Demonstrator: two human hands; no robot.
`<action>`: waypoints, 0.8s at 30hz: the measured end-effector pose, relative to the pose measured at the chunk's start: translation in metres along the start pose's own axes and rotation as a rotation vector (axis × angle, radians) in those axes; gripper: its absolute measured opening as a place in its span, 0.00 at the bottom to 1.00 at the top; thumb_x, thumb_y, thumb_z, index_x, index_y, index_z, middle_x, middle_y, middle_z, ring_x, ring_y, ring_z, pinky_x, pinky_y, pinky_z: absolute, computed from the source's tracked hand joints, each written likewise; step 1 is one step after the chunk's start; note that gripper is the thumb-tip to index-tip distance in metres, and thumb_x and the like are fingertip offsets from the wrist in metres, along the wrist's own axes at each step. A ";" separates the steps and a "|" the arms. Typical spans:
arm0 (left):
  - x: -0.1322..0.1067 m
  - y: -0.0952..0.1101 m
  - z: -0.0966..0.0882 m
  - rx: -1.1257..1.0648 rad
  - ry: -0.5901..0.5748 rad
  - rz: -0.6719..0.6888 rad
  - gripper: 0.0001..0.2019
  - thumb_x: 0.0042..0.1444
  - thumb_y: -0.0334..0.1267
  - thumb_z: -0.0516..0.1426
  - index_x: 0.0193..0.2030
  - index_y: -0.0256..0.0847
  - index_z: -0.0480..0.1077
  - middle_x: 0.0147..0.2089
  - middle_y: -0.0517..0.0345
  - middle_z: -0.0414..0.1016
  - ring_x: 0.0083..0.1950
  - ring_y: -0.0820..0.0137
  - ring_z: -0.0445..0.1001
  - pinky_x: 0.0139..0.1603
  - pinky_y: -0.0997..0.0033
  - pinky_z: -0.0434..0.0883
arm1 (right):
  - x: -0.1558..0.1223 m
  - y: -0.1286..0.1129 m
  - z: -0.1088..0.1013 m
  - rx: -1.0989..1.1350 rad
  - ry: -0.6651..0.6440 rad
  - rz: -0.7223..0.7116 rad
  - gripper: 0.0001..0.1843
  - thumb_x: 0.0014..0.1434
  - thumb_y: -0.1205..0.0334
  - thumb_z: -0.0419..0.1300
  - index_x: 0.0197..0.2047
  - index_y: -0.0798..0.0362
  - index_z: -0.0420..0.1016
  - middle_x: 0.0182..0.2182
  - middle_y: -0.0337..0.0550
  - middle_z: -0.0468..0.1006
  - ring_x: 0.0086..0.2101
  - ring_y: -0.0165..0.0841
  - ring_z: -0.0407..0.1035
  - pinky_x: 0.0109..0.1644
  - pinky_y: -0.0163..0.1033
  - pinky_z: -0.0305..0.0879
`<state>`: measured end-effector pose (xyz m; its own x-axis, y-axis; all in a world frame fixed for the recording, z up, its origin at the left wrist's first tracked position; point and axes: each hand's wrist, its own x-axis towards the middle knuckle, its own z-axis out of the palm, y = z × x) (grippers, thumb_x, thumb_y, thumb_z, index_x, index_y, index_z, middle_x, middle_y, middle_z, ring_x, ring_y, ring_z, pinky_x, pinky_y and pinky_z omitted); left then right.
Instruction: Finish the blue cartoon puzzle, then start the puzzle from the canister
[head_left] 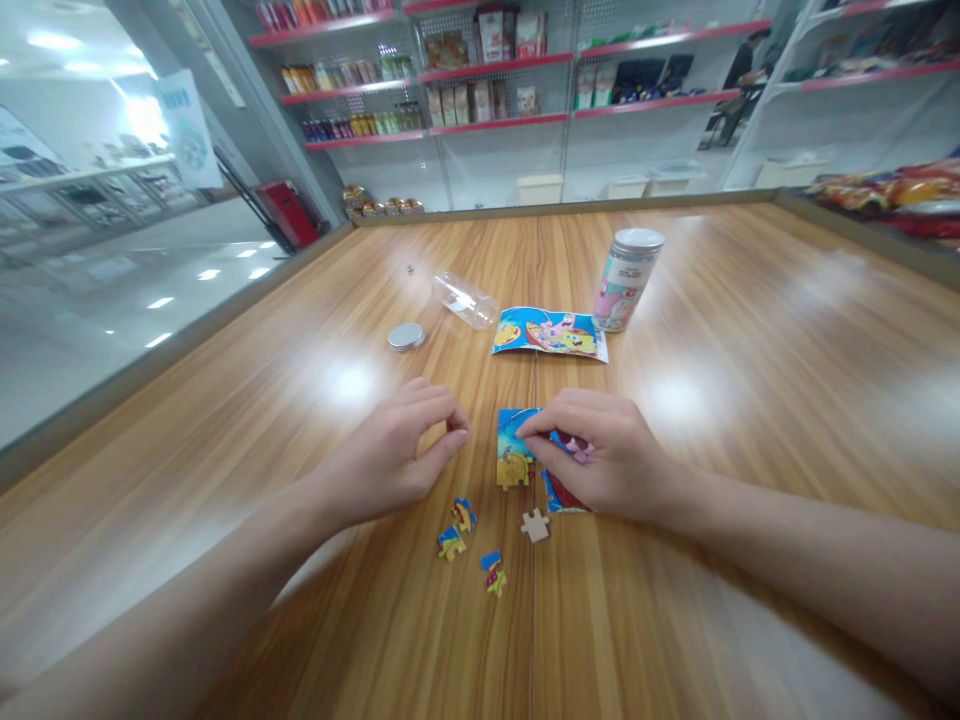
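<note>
The left hand (409,445) is loosely curled, nothing visible in it. The right hand (611,450) pinches over the partly assembled puzzle (511,450); whether it grips a piece cannot be determined. Nearer, a blank-side-up piece (535,525) and picture-side-up pieces (493,574) remain unplaced. The printed sheet (551,333) lies beyond.

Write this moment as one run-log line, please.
right hand: over partly assembled puzzle | left hand: beside puzzle, no piece visible | loose pieces: nearer wearer, one face down | picture sheet: beyond puzzle
</note>
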<state>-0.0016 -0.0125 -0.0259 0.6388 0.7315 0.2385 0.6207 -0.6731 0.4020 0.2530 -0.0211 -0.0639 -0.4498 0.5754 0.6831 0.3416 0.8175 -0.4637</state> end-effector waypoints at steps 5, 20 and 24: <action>-0.004 -0.004 -0.008 -0.021 -0.211 0.029 0.05 0.66 0.32 0.55 0.38 0.39 0.72 0.36 0.59 0.72 0.39 0.70 0.69 0.42 0.69 0.64 | -0.002 -0.003 -0.007 0.039 -0.188 -0.096 0.07 0.57 0.71 0.59 0.35 0.55 0.77 0.24 0.38 0.74 0.26 0.30 0.66 0.30 0.37 0.58; -0.006 -0.002 -0.009 -0.156 -0.523 0.021 0.01 0.64 0.33 0.59 0.42 0.42 0.72 0.42 0.60 0.73 0.43 0.71 0.72 0.44 0.73 0.67 | -0.004 -0.011 -0.006 -0.191 -0.474 -0.333 0.15 0.66 0.61 0.56 0.27 0.54 0.71 0.25 0.37 0.71 0.25 0.30 0.61 0.30 0.42 0.50; -0.006 -0.002 -0.008 -0.139 -0.487 0.032 0.06 0.67 0.31 0.55 0.43 0.42 0.73 0.42 0.60 0.74 0.43 0.72 0.72 0.44 0.73 0.67 | -0.005 -0.010 -0.004 -0.187 -0.507 -0.245 0.13 0.64 0.61 0.57 0.28 0.54 0.70 0.25 0.37 0.72 0.27 0.29 0.63 0.29 0.41 0.47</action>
<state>-0.0106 -0.0145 -0.0208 0.8150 0.5527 -0.1739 0.5520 -0.6494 0.5231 0.2549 -0.0324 -0.0605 -0.8562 0.3485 0.3814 0.2972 0.9361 -0.1882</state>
